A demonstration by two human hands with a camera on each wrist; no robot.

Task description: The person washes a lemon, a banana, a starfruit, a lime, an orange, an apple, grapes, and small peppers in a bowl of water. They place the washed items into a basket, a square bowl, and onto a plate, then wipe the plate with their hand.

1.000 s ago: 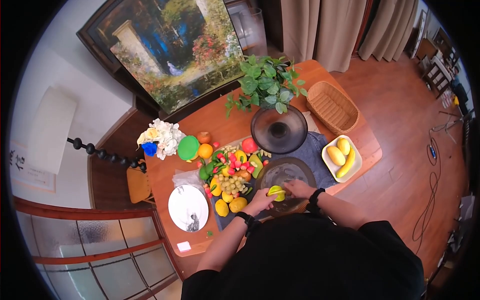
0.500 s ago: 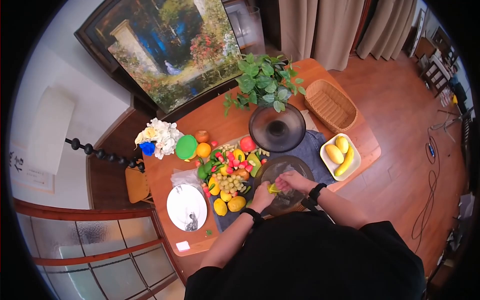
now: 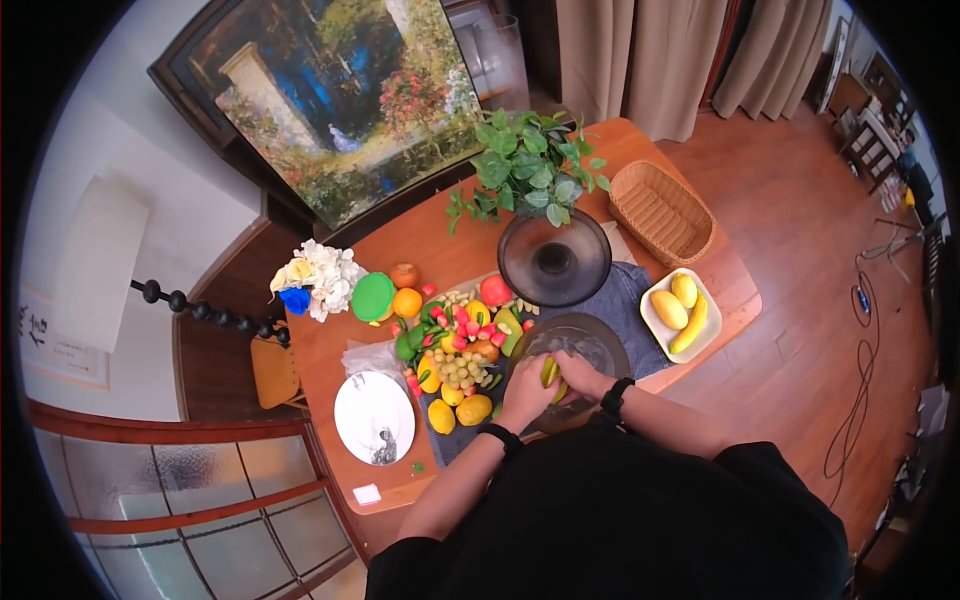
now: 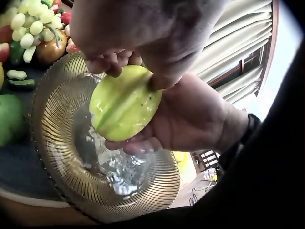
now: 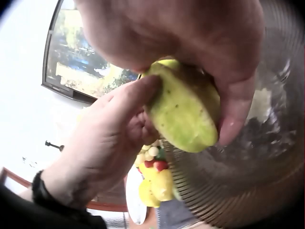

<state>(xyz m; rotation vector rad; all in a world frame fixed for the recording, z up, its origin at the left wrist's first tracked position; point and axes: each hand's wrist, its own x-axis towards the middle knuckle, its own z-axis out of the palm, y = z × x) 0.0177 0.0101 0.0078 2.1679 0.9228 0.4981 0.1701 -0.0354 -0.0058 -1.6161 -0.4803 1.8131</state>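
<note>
A yellow-green star fruit (image 4: 125, 102) with ridged sides and small dark specks is held between both hands above a ribbed amber glass bowl (image 4: 57, 157) with water in it. In the head view, my left hand (image 3: 527, 392) grips the fruit from the left, its thumb on the skin in the right wrist view. From the other side my right hand (image 3: 585, 378) holds it, fingers wrapped over the fruit (image 5: 183, 109). Wet droplets shine on its skin in the left wrist view.
Left of the bowl lies a heap of fruit with grapes (image 3: 462, 370) and lemons. A dark glass dish (image 3: 520, 285) stands behind; a tray (image 3: 655, 335) with yellow fruit and a wicker basket (image 3: 665, 215) are to the right. A white plate (image 3: 360, 410) lies at left.
My right hand has moved left across the bowl and come onto the star fruit beside my left hand. The fruit has turned and shifted slightly up in the head view.
</note>
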